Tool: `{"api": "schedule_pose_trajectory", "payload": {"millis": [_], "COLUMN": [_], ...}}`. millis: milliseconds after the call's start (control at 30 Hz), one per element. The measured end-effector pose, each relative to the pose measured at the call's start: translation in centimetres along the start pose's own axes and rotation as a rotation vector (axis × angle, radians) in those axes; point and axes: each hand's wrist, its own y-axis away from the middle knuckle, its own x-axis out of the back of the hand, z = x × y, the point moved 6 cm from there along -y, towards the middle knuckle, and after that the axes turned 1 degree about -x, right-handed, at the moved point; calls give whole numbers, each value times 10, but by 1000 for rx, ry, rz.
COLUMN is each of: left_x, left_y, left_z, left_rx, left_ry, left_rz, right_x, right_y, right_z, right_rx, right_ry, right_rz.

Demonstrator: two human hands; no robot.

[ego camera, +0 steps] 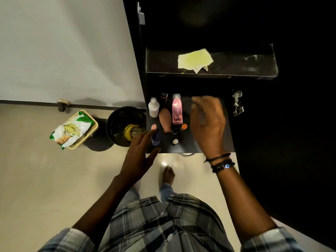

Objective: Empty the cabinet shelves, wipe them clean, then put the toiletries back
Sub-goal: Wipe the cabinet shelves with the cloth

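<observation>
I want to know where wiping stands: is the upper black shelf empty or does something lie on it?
Not empty: a crumpled yellow cloth lies on the upper black shelf; no bottles there.

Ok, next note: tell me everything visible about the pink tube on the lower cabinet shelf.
The pink tube looks like glossy translucent plastic, with a pale grey cap at its far end and a flat crimped end nearer the camera. Its label print is too blurred to read. It is on the lower shelf among the other toiletries, just right of the brown bottle. Neither hand touches it: the right hand hovers beside it, fingers spread.
</observation>
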Motion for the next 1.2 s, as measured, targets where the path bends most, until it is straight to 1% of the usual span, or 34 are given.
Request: {"api": "schedule_pose_trajectory", "payload": {"millis": [67, 133, 167, 233, 333, 467, 567, 700, 767, 833, 900, 1000, 1200], "left_x": [-2, -4, -5, -4, -8, -11, -13, -25, -42, -64, -85, -113, -136], "left_y": [-2, -4, -5, -7, -10, -12, -15, -27, -37, -50, -65, -87, -118], "left_z": [0, 0, 1, 4, 4, 16, 40, 71, 84, 97, 107, 122, 153], "left_rx": [11, 15, 14, 13, 23, 31, -15, -74, -89, -88, -90, -119, -149], "left_ry": [3, 0, -1, 2, 1, 23, 51, 59, 55, 67, 71, 48, 38], "left_rz": [2, 7, 7, 13, 2, -18, -32, -64, -115, -170, -192, -215, -192], "right_x": [-26, -51, -60, -73, -85, -88, -76, -39, -15, 11, 33, 48, 48], "right_y": [41, 80, 96, 115, 125, 118, 112, 103, 97, 91, 85, 80, 78], "right_z": [19, 38, 46, 57, 67, 71, 79, 110, 127, 145, 160, 178, 190], "right_rx": [-120, -201, -227, -262, -274, -310, -345, -393, -419, -483, -549, -604, -644], "right_ry": [-60, -11, 32, 81, 141, 128, 150, 236, 281, 342, 415, 500, 506], "right_rz": [-257, -472, -538, -617, -676, -647, -603, -491, -429, -357, -311, -328, -387]}}
